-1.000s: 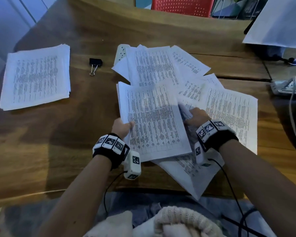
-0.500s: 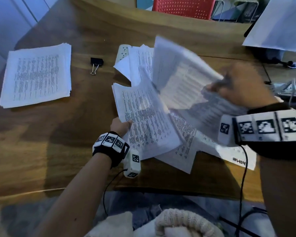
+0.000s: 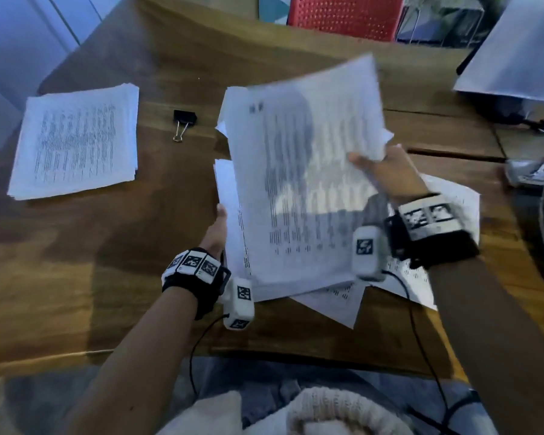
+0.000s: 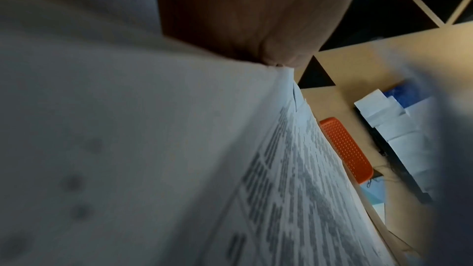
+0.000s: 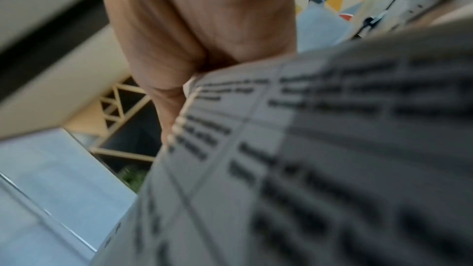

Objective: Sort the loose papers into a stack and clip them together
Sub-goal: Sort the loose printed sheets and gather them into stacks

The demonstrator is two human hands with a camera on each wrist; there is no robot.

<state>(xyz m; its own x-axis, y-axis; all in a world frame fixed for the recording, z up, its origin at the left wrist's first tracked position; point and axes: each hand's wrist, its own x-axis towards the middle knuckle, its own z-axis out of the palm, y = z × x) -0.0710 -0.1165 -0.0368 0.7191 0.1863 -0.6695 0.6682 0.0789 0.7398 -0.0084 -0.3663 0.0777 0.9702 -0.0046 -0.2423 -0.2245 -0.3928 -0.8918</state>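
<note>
My right hand [image 3: 387, 171] pinches printed sheets [image 3: 305, 171] by their right edge and holds them raised over the table, blurred by motion; the same sheets [image 5: 320, 159] fill the right wrist view under my thumb. My left hand [image 3: 219, 229] grips the left edge of a gathered bundle of papers [image 3: 230, 215], mostly hidden under the raised sheets; the left wrist view shows the bundle [image 4: 294, 179] pinched under the thumb. More loose papers [image 3: 437, 277] lie beneath my right wrist. A black binder clip [image 3: 184, 119] lies on the wooden table [image 3: 76, 262], left of the papers.
A neat stack of printed paper [image 3: 76, 142] sits at the far left of the table. A red chair [image 3: 346, 14] stands behind the table. A white sheet over a dark object [image 3: 522, 51] and a power strip with cables [image 3: 534, 171] occupy the right side.
My right hand has lifted sheets from the scattered pile and swung them left, over the bundle my left hand holds. The left hand has raised its bundle slightly.
</note>
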